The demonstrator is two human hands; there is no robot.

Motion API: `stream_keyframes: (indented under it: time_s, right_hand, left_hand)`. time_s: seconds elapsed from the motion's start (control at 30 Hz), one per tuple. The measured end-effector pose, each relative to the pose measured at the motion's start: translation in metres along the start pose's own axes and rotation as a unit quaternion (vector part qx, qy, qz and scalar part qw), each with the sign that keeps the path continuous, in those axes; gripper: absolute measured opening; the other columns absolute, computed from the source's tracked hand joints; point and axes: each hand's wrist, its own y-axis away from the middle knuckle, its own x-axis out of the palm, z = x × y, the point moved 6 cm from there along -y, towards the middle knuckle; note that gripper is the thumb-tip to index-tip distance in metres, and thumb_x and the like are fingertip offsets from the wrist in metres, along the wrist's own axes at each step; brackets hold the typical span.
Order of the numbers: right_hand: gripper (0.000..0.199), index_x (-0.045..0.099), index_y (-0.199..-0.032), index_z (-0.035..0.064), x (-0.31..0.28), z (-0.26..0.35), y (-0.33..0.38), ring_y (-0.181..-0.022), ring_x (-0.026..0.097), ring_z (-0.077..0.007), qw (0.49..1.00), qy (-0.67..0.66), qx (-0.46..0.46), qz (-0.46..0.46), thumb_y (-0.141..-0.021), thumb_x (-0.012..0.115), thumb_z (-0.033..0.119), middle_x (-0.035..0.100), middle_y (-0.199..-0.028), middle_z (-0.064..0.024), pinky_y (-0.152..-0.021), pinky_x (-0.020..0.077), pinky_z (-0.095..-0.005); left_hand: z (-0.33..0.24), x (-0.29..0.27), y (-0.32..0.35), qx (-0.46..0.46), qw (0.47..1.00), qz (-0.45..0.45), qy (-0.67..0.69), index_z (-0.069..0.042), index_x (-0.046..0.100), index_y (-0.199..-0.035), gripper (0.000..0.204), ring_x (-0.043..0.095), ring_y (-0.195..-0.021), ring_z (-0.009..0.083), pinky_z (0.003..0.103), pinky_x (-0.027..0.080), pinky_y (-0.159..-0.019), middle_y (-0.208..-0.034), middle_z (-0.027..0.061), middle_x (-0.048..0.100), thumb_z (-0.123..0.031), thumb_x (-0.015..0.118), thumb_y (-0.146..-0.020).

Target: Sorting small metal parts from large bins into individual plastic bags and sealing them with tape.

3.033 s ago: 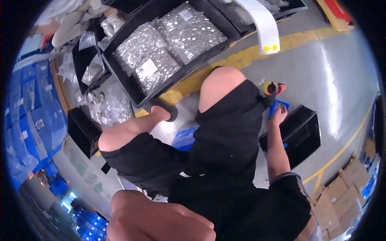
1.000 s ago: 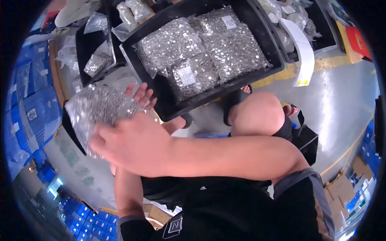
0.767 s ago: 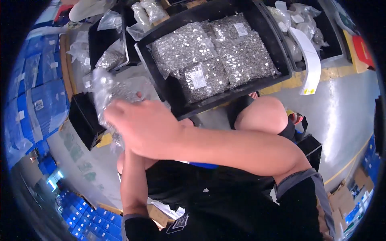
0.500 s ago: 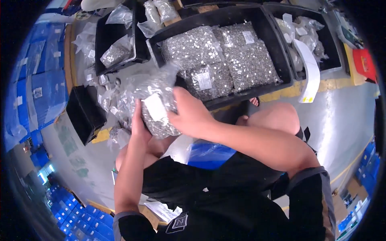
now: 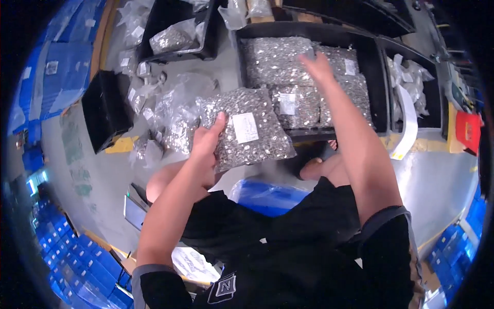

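The bag is now gripped by the left hand alone, freeing the open right hand to reach over the crate.

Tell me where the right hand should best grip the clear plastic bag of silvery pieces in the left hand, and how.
Probably its free right edge, coming from the right, palm beneath, thumb on top: the left hand occupies the left side of the bag, and its broad, flattish shape may sag.
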Motion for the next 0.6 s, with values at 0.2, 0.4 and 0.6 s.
stream_keyframes:
  time_s: [0.2,0.4,0.6]
  right_hand:
    - [0.092,0.045,-0.132,-0.009,0.021,-0.033,-0.03,-0.124,0.051,-0.0345,0.972,-0.182,0.124,0.078,-0.07,0.079,0.051,0.052,-0.132,-0.0272,-0.1,0.0414,-0.0424]
    - [0.118,0.024,-0.144,-0.0104,0.059,-0.021,-0.013,-0.14,0.029,-0.0377,0.931,-0.214,0.217,0.201,-0.065,0.082,0.055,0.03,-0.149,-0.0286,-0.111,0.0286,-0.0502]
    - [0.107,0.034,-0.147,0.0045,0.049,-0.053,-0.033,-0.135,0.039,-0.0301,0.871,-0.34,0.261,0.238,-0.07,0.07,0.07,0.037,-0.15,-0.0161,-0.107,0.0366,-0.0443]
  left_hand:
    - [-0.007,0.001,-0.004,0.047,0.998,-0.007,-0.047,0.007,0.057,-0.114,0.047,0.067,-0.084,0.0236,0.038,0.054,-0.072,-0.1,0.0155,0.067,-0.033,0.066,-0.092]
    - [-0.011,-0.002,0.008,0.017,0.999,-0.023,-0.032,0.005,0.054,-0.12,0.048,0.066,-0.087,0.0245,0.041,0.055,-0.075,-0.104,0.0154,0.066,-0.033,0.065,-0.092]
    - [-0.004,0.014,-0.005,0.005,1.0,0.026,-0.014,0.008,0.054,-0.117,0.054,0.067,-0.092,0.0269,0.043,0.056,-0.079,-0.107,0.0172,0.066,-0.038,0.065,-0.092]
